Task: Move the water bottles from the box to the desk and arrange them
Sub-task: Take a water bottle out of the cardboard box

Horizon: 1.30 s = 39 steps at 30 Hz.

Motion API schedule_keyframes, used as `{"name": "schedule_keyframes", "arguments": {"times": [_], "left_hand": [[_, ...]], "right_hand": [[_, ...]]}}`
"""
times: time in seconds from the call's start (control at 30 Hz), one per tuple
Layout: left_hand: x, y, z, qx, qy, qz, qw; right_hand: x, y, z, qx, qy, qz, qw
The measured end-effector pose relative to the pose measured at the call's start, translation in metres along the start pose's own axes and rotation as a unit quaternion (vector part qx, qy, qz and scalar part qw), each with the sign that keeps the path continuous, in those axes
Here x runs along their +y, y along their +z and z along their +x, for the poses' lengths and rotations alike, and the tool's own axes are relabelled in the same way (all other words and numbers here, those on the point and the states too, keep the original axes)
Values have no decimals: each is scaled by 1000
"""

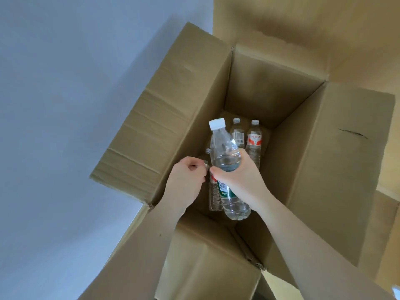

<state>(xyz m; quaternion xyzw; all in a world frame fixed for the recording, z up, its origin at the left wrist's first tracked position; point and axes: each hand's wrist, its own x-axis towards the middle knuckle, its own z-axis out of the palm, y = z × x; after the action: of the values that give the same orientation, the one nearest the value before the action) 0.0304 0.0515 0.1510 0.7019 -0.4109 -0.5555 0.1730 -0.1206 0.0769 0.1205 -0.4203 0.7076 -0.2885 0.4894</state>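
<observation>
Right hand (pixel 240 178) fingers wrap a green-labelled water bottle (pixel 226 167), lifted clear for carrying; left hand (pixel 186 180) fingers pinch another bottle's cap (pixel 206 163) inside the cardboard box (pixel 173 118).

The cardboard box (pixel 324 148) is seen in a plain tan-brown, marked by pale parallel crease lines on its flap at nine o'clock and by a thin dark scuff on its flap at three o'clock. The held bottle (pixel 227 169) is shown as clear and colourless, topped by a white cap (pixel 217 123), and a green label with a touch of red is carried low on it. A white label with a red pattern is borne by the upright bottle (pixel 255 144) at twelve o'clock, under a grey-white cap. The floor (pixel 65 126) is rendered in a flat pale blue-grey.
</observation>
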Motion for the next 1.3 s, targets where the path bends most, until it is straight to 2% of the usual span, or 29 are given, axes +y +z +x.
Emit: {"name": "schedule_keyframes", "arguments": {"times": [0.27, 0.6, 0.93, 1.3], "left_hand": [[-2, -36, -38, 17, -11, -66, 998], [-12, -109, -75, 52, 0, -124, 991], [-70, -207, -127, 87, 10, -175, 981], [-169, -295, -197, 155, 1, -230, 961]], "right_hand": [[-30, -2, -21, -76, 25, 78, 994], [-82, 29, -51, -100, -21, 54, 993], [-150, 104, -115, -148, -100, 73, 981], [-145, 219, -188, -221, -91, 11, 971]]}}
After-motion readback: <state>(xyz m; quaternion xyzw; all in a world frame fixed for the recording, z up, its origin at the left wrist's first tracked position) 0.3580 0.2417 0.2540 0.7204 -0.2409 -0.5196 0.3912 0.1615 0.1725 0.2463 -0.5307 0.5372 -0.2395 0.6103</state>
